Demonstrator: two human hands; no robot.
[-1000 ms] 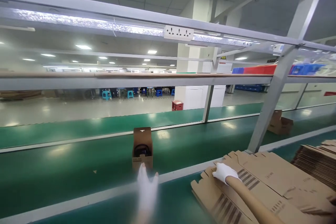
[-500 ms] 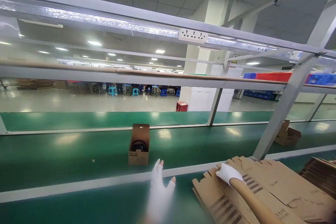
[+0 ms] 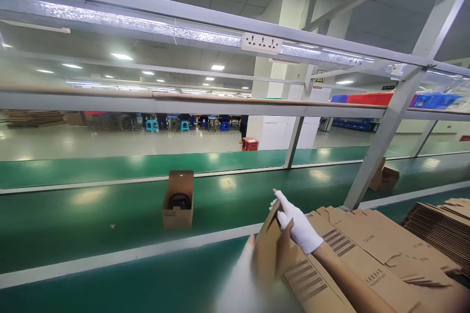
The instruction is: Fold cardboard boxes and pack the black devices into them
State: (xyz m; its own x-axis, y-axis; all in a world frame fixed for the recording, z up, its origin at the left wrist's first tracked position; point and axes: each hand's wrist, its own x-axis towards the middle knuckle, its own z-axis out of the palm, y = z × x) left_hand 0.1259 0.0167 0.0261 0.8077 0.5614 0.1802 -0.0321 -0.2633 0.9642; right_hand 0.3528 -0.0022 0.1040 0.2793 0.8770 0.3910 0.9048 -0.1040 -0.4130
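A flat-folded cardboard box (image 3: 267, 249), partly opened and blurred, stands tilted between my hands above the near green surface. My right hand (image 3: 296, 225), in a white glove with bare fingertips, is closed on its upper edge. Against the box's left side is my left hand (image 3: 240, 279), gloved the same way and smeared by motion. Its thumb tip shows, but the other fingers are hidden or blurred. Under my right forearm lie more flattened cardboard boxes (image 3: 352, 249) with printed stripes.
On the green belt (image 3: 121, 215) stands an open carton (image 3: 178, 217) with a dark item inside. Another open carton (image 3: 385, 178) sits behind the slanted metal post (image 3: 378, 142). A thick stack of folded cardboard (image 3: 436, 234) is at the right. Metal rails cross overhead.
My right hand has lifted a cardboard box off the pile and moved it left and up. My left hand has come right to meet it. The view has shifted slightly right.
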